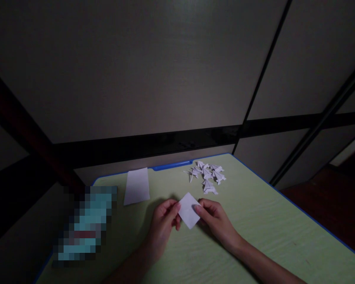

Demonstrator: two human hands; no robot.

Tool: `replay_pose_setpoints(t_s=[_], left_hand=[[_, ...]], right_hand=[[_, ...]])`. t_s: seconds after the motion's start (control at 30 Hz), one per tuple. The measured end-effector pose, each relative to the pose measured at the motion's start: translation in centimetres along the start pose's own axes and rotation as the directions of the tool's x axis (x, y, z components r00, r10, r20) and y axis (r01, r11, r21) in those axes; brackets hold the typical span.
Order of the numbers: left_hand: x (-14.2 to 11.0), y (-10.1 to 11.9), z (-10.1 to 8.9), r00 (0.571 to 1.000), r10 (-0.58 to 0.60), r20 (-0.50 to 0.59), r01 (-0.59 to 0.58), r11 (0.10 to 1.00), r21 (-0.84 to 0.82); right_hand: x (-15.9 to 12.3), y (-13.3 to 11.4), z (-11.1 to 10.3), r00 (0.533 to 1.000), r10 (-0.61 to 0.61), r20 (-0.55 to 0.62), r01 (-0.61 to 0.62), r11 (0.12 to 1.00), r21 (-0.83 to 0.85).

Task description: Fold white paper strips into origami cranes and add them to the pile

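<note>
Pinching opposite sides of the small white paper (189, 215) over the table (260, 225), the left hand (162, 220) and right hand (216, 219) could wrinkle or tear it if either tugged unevenly.

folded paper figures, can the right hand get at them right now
Probably yes: only tabletop lies between the right hand and the figures, though its fingers hold the paper square.

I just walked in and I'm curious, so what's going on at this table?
A person holds a small white paper square, turned like a diamond, between the left hand and the right hand, over a pale green table. Farther back lies a cluster of folded paper figures; left of them is a flat white sheet.
</note>
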State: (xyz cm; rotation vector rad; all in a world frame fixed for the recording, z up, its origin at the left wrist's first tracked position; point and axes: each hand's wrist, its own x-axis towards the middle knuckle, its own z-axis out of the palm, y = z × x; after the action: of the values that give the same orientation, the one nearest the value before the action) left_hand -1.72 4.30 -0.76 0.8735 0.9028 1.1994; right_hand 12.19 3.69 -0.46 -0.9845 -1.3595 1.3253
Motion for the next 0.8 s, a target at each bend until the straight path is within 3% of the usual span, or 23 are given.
replay_pose_setpoints(t_s=[0.27, 0.5, 0.63, 0.8], left_hand=[[0.03, -0.22, -0.03, 0.998, 0.014, 0.061, -0.022, 0.991, 0.13], [-0.51, 0.12, 0.19, 0.982, -0.177, 0.066, 0.184, 0.973, -0.136], [-0.64, 0.28, 0.55, 0.973, -0.225, 0.054, 0.232, 0.943, -0.238], [-0.56, -0.1, 0.56, 0.982, -0.139, 0.129, 0.142, 0.99, -0.017]], right_hand=[[-0.19, -0.16, 0.45, 0.999, -0.005, 0.038, 0.007, 0.999, -0.039], [-0.23, 0.51, 0.47, 0.99, 0.018, 0.137, -0.032, 0.994, 0.102], [-0.21, 0.56, 0.5, 0.993, 0.016, 0.113, -0.032, 0.989, 0.142], [-0.02, 0.05, 0.54, 1.0, -0.006, -0.005, 0.007, 0.993, 0.115]])
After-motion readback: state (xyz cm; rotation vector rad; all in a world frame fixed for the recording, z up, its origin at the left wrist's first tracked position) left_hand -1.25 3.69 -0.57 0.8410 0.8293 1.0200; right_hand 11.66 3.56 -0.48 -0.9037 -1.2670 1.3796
